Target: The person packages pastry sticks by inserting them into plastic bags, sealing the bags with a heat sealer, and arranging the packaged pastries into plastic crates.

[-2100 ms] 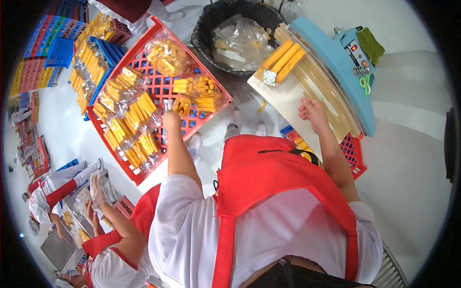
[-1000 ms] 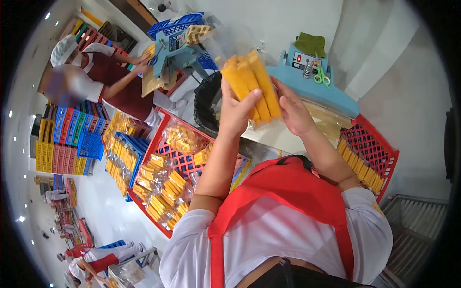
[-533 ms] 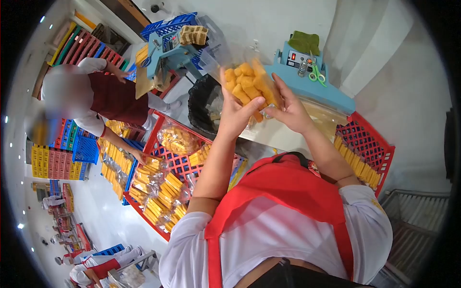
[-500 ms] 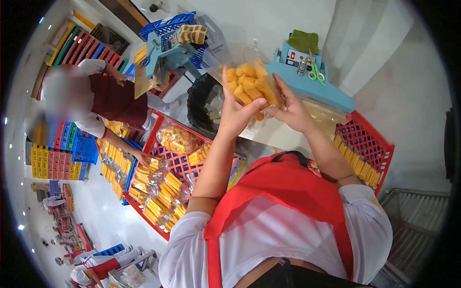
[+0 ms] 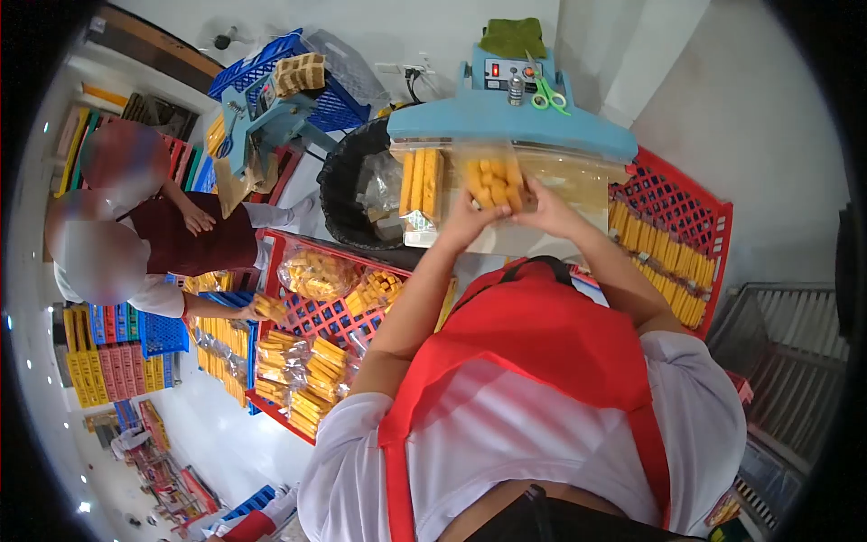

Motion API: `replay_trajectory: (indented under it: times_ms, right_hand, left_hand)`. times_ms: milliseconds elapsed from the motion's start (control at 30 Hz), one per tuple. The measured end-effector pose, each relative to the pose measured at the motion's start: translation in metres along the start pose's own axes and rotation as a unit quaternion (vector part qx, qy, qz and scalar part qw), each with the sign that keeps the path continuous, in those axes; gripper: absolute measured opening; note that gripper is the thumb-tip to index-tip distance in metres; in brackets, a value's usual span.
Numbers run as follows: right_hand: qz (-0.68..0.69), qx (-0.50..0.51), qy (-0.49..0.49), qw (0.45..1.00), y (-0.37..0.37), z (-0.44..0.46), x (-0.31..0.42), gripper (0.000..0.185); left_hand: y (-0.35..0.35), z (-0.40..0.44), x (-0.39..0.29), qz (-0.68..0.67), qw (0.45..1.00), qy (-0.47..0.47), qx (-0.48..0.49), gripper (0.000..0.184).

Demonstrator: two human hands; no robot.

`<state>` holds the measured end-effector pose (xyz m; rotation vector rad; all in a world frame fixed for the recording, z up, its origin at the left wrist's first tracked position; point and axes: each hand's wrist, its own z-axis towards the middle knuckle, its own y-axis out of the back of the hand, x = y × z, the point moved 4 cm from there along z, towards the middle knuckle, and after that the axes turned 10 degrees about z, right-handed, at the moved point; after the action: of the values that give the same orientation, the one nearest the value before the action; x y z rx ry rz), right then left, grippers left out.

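Observation:
A clear plastic bag of stubby orange-yellow snack pieces [image 5: 495, 185] is held between my two hands, upper part against the front of the blue sealing machine [image 5: 551, 126]. My left hand [image 5: 468, 222] grips its lower left corner, and my right hand [image 5: 547, 213] grips the lower right. To the left of it, a bag of long yellow sticks [image 5: 421, 185] lies flat on the white work surface [image 5: 429, 237]. Green-handled scissors [image 5: 545, 94] and a folded green cloth [image 5: 512, 38] rest on the machine.
A red crate [image 5: 673, 194] with bagged sticks stands at right. On the left are a black-lined bin [image 5: 339, 185] and another red crate [image 5: 312, 312] of bagged snacks. A co-worker's hand [image 5: 257, 310] holds a bag over it. A second sealing machine [image 5: 262, 117] stands beyond.
My hands have lowered the bag from in front of the machine to its sealing edge. My view has shifted, showing the bag of sticks. The co-worker's hand now holds a bag.

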<state>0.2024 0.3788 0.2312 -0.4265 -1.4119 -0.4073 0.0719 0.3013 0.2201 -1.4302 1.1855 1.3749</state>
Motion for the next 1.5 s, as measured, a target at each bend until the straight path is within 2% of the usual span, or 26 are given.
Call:
replay_trajectory:
  times_ms: [33,67,100,133,200,233,267,300,333,400,433,500,533,600,633,700,833,933,1000,1167,1233,1300,1400,1433,1467,1500]
  right_hand:
    - [0.003,-0.005,-0.003,1.000,0.006,0.001,0.013,0.074]
    - [0.074,0.011,-0.051,0.996,0.011,0.007,0.024,0.068]
    - [0.142,0.029,-0.097,0.985,0.014,0.009,0.032,0.061]
    - [0.143,0.029,-0.098,0.984,0.013,0.011,0.039,0.061]
    - [0.376,-0.031,-0.127,0.917,0.009,0.017,0.048,0.050]
    - [0.374,-0.029,-0.127,0.918,0.005,0.018,0.049,0.050]
    - [0.446,-0.017,-0.172,0.878,-0.004,0.016,0.047,0.049]
    - [0.515,-0.004,-0.216,0.829,-0.011,0.015,0.045,0.048]
    - [0.513,-0.001,-0.219,0.830,-0.011,0.016,0.042,0.048]
    - [0.526,0.032,-0.211,0.823,-0.014,0.019,0.040,0.045]
    - [0.526,0.036,-0.212,0.823,-0.017,0.022,0.039,0.045]
    - [0.372,-0.062,-0.066,0.924,-0.015,0.030,0.047,0.047]
    - [0.372,-0.058,-0.067,0.924,-0.019,0.031,0.048,0.047]
    - [0.247,-0.080,0.018,0.965,-0.018,0.035,0.057,0.050]
    - [0.248,-0.079,0.019,0.965,-0.018,0.036,0.059,0.050]
    - [0.359,-0.091,-0.057,0.927,-0.016,0.036,0.060,0.052]
    - [0.417,-0.061,-0.047,0.905,-0.026,0.037,0.076,0.052]
    - [0.350,-0.100,-0.035,0.931,-0.022,0.033,0.076,0.053]
    - [0.247,-0.058,0.081,0.964,-0.023,0.033,0.095,0.055]
    - [0.243,-0.101,0.075,0.962,-0.010,0.032,0.083,0.054]
    - [0.226,-0.127,0.091,0.961,-0.010,0.031,0.063,0.054]
    - [0.091,-0.206,0.106,0.969,-0.009,0.026,0.035,0.054]
    - [0.007,-0.227,0.078,0.971,-0.010,0.021,0.007,0.047]
    - [0.009,-0.230,0.077,0.970,-0.005,0.022,0.002,0.047]
    - [-0.023,-0.226,0.089,0.970,0.000,0.024,0.006,0.039]
    - [-0.054,-0.223,0.098,0.968,0.003,0.025,0.012,0.034]
  left_hand:
    - [0.005,0.002,-0.008,-0.026,0.997,0.042,0.054,0.059]
    - [0.008,0.003,-0.020,-0.025,0.997,0.045,0.056,0.059]
    - [0.012,0.005,-0.031,-0.110,0.993,0.044,0.020,0.053]
    - [0.015,0.006,-0.042,-0.195,0.980,0.043,-0.018,0.047]
    - [0.012,0.009,-0.065,-0.199,0.979,0.036,-0.009,0.044]
    - [0.010,0.010,-0.070,-0.154,0.985,0.070,-0.023,0.044]
    - [0.010,0.011,-0.076,-0.108,0.988,0.104,-0.039,0.044]
    - [0.007,0.009,-0.087,-0.109,0.989,0.096,-0.031,0.055]
    - [0.007,0.009,-0.087,-0.111,0.989,0.095,-0.035,0.055]
    - [0.013,0.006,-0.091,-0.057,0.989,0.042,-0.131,0.070]
    - [0.015,0.003,-0.093,-0.056,0.988,0.042,-0.135,0.070]
    - [0.012,-0.001,-0.106,-0.046,0.997,0.002,-0.057,0.080]
    - [0.011,-0.001,-0.104,-0.046,0.997,0.001,-0.061,0.080]
    - [0.008,-0.002,-0.113,-0.093,0.983,-0.114,-0.109,0.078]
    - [0.009,-0.004,-0.114,-0.116,0.982,-0.110,-0.098,0.076]
    - [0.010,-0.006,-0.116,-0.110,0.982,-0.127,-0.086,0.075]
    - [0.006,-0.012,-0.121,-0.108,0.981,-0.143,-0.073,0.068]
    - [0.017,-0.017,-0.126,-0.061,0.986,-0.147,-0.053,0.058]
    - [0.017,-0.019,-0.129,-0.091,0.986,-0.137,-0.036,0.054]
    - [0.013,-0.005,-0.098,-0.101,0.986,-0.128,-0.024,0.046]
    - [0.014,0.003,-0.070,-0.057,0.982,-0.134,-0.123,0.046]
    - [0.009,0.011,-0.041,-0.050,0.984,-0.105,-0.137,0.045]
    - [0.001,0.007,-0.028,-0.066,0.985,-0.061,-0.144,0.042]
    - [0.002,0.006,-0.025,-0.003,0.986,-0.090,-0.142,0.043]
    - [0.002,0.005,-0.023,0.059,0.982,-0.116,-0.137,0.043]
    - [0.004,0.001,-0.038,0.210,0.947,-0.154,-0.188,0.040]
